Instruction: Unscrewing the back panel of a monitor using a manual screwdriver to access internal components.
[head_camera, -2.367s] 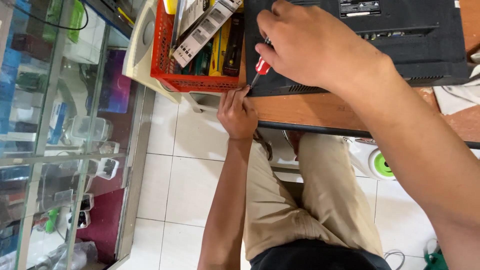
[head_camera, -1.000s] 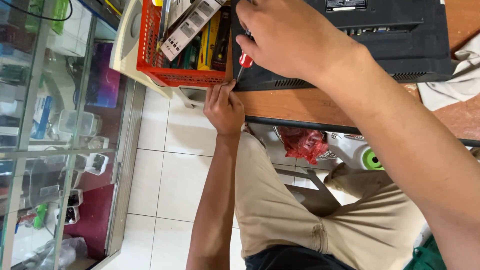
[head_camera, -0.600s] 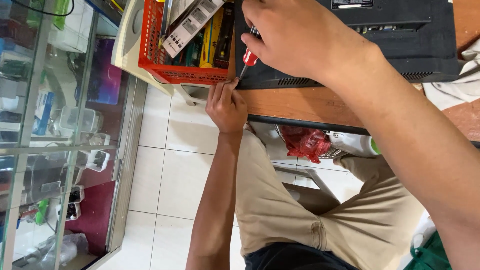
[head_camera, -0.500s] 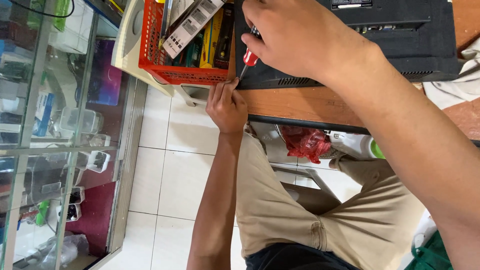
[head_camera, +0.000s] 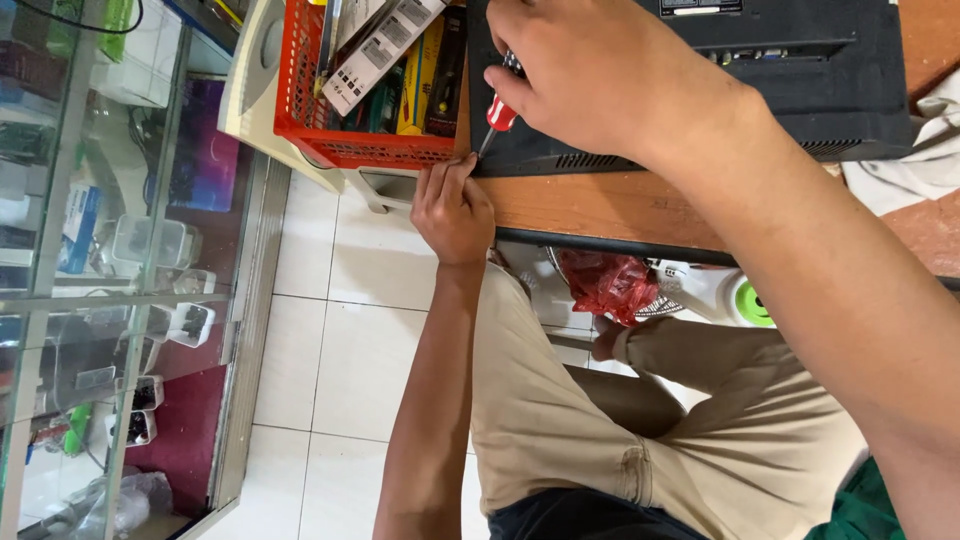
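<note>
Red-handled screwdriver (head_camera: 497, 115) in right hand (head_camera: 600, 75), at black device's (head_camera: 800, 90) edge.

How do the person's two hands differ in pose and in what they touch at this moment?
The right hand grips a red-handled screwdriver over the black device; the left hand holds no tool, fingers resting at the wooden table edge by the screwdriver tip. The right hand fills the foreground; the left reaches up from below. Both are bare.
</note>
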